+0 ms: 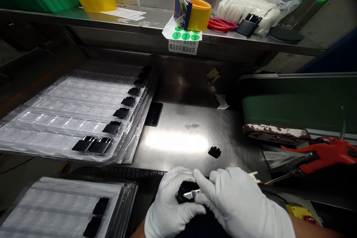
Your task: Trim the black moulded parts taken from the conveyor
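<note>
Both of my hands wear white gloves and work close together at the bottom centre of the head view. My left hand [173, 202] is curled round a small black plastic part [182, 186], mostly hidden by the fingers. My right hand [237, 200] pinches a short shiny metal piece [191, 194], blade-like in shape, against that part. Just beyond the hands, a loose black part with short prongs [214, 152] lies on the steel bench [178, 119].
At left, stacked clear trays [61, 119] hold several black parts; another stack [55, 208] sits nearer. A black phone-like slab [154, 114] lies beside them. Right are a green conveyor belt [301, 100] and a red air gun [329, 156]. A shelf above holds a tape dispenser [192, 11] and scissors [219, 25].
</note>
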The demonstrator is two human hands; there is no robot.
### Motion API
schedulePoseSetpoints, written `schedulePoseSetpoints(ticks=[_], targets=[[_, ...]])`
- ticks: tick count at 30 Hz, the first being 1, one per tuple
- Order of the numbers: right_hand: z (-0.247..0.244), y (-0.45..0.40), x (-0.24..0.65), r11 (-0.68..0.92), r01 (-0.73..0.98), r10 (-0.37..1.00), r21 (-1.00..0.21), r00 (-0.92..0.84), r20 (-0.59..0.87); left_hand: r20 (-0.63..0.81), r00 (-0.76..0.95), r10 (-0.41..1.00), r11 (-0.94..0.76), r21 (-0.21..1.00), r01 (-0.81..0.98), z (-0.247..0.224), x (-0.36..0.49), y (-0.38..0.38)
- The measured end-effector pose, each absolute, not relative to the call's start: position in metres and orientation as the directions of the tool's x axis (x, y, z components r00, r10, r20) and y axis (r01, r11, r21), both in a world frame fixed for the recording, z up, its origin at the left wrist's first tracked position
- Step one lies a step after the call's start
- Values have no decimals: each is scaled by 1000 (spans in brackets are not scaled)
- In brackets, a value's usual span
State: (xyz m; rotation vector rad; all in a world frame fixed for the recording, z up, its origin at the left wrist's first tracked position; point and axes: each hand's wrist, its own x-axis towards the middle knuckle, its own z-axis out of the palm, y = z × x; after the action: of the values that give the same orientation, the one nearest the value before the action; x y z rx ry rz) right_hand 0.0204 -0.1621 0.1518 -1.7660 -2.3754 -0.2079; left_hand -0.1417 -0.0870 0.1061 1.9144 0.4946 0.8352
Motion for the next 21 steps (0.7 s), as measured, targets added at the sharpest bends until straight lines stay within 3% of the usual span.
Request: schedulePoseSetpoints(ticks=[2, 4, 6, 8, 10, 12, 14, 16, 21], targets=[[152, -160, 21, 279, 960, 939, -10, -271, 212, 342, 663, 665, -456, 890, -2, 103, -140, -86], [159, -157, 27, 293, 948, 952, -123, -277, 133, 364, 670, 647, -457, 888, -41, 101, -139, -84], [168, -155, 39, 249, 874, 957, -417, -288, -32, 423, 678, 601, -463, 876, -137, 101, -139, -84], [167, -155, 55, 79, 662, 930, -745, -317, -184, 432, 685, 586, -425, 884, -193, 98, -140, -83], [143, -154, 75, -138, 453, 937, -881, -229, -265, 207, 708, 675, -209, 974, -85, 89, -142, -81], [96, -149, 98, -329, 411, 944, -850, 116, -309, -241, 639, 731, 250, 965, 79, 71, -143, -76], [40, -141, 122, -430, 421, 893, -799, 330, -306, -603, 518, 607, 653, 750, 107, 46, -140, -68], [-6, -132, 144, -483, 411, 836, -773, 478, -268, -747, 479, 462, 821, 564, 89, 20, -132, -59], [-55, -128, 149, -467, 387, 751, -795, 648, -125, -877, 440, 195, 935, 302, 188, -28, -100, -45]])
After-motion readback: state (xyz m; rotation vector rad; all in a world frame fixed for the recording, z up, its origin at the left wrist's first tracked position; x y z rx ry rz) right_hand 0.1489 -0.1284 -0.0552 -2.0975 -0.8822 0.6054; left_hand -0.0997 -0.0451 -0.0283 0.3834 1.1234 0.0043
